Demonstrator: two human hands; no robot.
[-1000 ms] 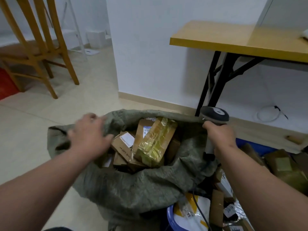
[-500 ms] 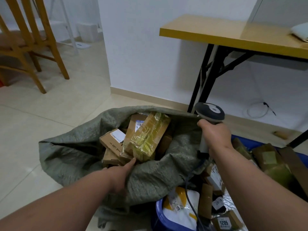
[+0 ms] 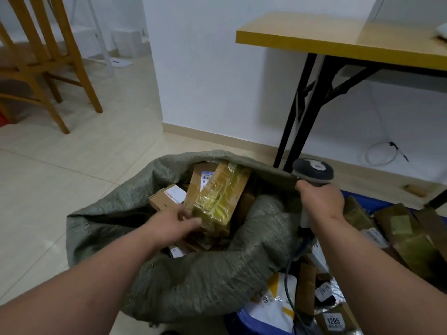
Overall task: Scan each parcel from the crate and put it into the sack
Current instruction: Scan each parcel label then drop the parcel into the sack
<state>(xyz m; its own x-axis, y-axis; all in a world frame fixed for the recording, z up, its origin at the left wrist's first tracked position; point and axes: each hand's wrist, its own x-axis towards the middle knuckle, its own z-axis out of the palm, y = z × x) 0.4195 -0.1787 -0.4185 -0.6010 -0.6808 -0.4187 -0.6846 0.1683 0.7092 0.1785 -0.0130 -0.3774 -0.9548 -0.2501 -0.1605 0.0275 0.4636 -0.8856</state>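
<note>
Our left hand (image 3: 173,223) reaches inside the green sack (image 3: 205,281), fingers pinching the tape-wrapped parcel (image 3: 219,199) on top of the pile there. Our right hand (image 3: 320,201) grips the scanner (image 3: 313,171) above the blue crate (image 3: 244,322) of parcels.

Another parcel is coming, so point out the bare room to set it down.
Bare floor tiles lie between the chair and the sack. The sack's mouth and the crate are crowded with parcels.
</note>
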